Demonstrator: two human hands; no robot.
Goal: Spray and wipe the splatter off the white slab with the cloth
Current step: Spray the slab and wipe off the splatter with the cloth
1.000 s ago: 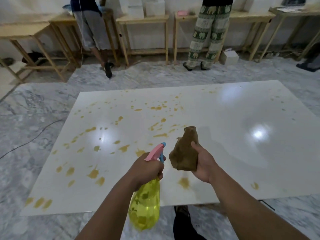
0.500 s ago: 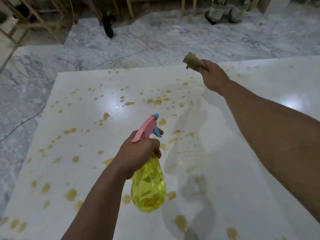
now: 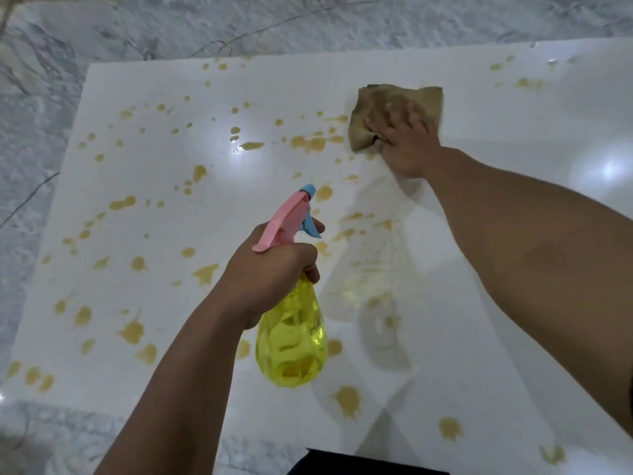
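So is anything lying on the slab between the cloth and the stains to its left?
Nothing visible does. The right hand presses the cloth flat on the slab, and the nearest stains lie just beside its left edge.

The right hand (image 3: 409, 145) presses a brown cloth (image 3: 387, 108) flat on the white slab (image 3: 513, 354), fingers (image 3: 394, 113) spread across it; yellow splatter (image 3: 310, 142) lies just beyond the thumb; the left hand (image 3: 270, 275) grips a yellow spray bottle (image 3: 291, 341), one fingertip beside its blue trigger.

We count one white slab (image 3: 479, 234), one cloth (image 3: 387, 108), one spray bottle (image 3: 291, 337), two hands, and many yellow spots.
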